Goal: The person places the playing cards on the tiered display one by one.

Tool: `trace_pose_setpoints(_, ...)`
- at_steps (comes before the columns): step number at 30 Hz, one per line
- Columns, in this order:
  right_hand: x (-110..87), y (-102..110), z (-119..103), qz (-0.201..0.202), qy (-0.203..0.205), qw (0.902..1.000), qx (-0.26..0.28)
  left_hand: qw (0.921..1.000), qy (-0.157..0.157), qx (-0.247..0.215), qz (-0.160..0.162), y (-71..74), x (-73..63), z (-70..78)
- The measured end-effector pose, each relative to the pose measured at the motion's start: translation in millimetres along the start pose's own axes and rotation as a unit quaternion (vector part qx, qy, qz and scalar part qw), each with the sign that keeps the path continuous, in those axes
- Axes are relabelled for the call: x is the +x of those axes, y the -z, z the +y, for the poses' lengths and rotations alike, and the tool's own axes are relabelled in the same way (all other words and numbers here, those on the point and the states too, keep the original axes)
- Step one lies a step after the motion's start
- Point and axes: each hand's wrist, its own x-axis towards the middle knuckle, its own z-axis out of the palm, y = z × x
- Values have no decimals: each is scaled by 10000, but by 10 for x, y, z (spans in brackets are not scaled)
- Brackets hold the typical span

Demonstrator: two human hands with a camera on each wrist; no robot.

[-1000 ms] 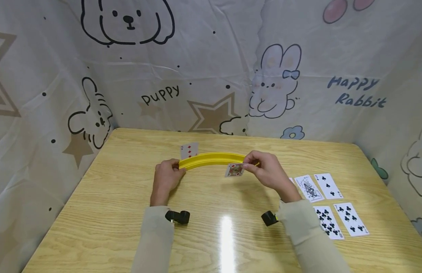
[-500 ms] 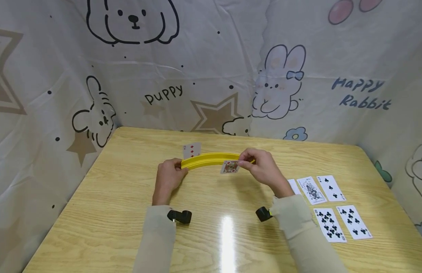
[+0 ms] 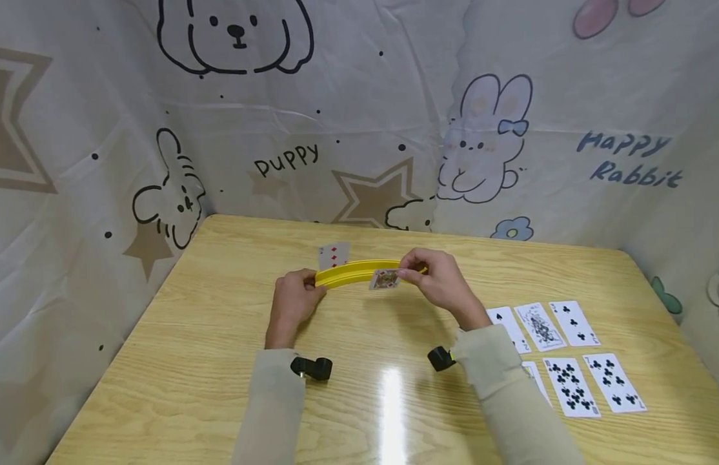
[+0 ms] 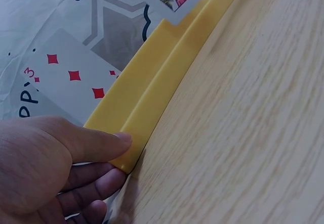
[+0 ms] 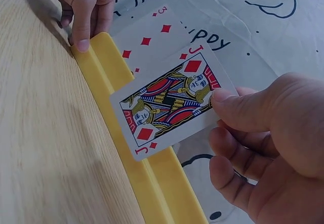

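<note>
Jack of diamonds [image 5: 167, 103] juts from the right grip [image 5: 286, 133], pinched at one end.

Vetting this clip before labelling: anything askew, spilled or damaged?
Nothing stands out. The yellow holder shows no visible damage, the three of diamonds stands by its left end, the jack of diamonds is tilted but pinched by the right hand, and the loose cards lie flat.

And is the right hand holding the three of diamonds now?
No, the right hand pinches the jack of diamonds.
</note>
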Motion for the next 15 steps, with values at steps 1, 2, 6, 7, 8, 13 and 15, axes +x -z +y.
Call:
trace_pose_setpoints(1,14,-13,1,-3,12,10000,9,10000,-11,12,3,0,4,-1)
trace_pose_setpoints(2,28,-26,2,-9,27,10000,16,10000,-34,23,8,2,7,0)
trace_pose_setpoints(6,79,-79,4,-51,102,9999,68,9999,-107,52,29,4,15,-2)
trace_pose_setpoints(7,92,-93,3,-64,114,9999,59,9999,-116,50,26,5,15,-3)
trace_pose_setpoints(8,105,-107,1,-80,112,9999,47,9999,-119,47,20,5,13,-4)
trace_pose_setpoints(13,172,-168,-35,-144,102,9998,-30,10000,-76,39,-5,6,-1,-10)
trace_pose_setpoints(15,200,-185,-53,-166,160,9997,-27,10000,-62,47,-8,7,0,-10)
